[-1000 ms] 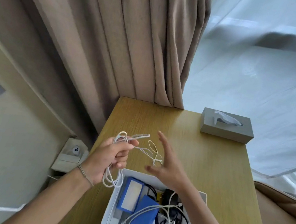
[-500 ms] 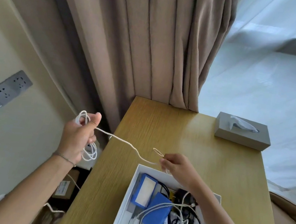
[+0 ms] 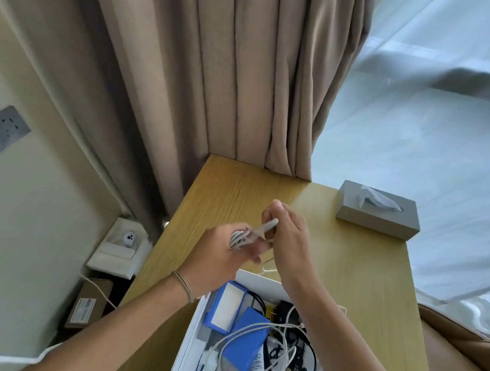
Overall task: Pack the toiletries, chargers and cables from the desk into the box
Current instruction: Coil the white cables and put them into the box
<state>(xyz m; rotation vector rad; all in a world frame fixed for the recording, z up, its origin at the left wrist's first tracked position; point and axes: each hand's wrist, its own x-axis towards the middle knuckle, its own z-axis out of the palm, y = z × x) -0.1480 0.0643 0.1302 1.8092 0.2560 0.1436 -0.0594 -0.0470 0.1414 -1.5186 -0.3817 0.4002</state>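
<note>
Wooden desk (image 3: 347,277), curtain behind. White cable (image 3: 249,236) is coiled round the left hand (image 3: 228,246), fingers curled on the loops; its free end is pinched by the right hand (image 3: 288,239), just right of the coil. Box (image 3: 255,277) lies directly near-side, below both hands, already crowded; open room is judged tight.

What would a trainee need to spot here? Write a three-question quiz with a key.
1. True or false: the white cable is already lying in the white box.
2. Which hands have a grip on the cable: A) left only, B) right only, C) both?
3. What grey object sits at the desk's far right corner?

Key
1. False; it is held above the desk.
2. C; left hand holds the coil, right hand pinches the loose end.
3. The tissue box.
</note>
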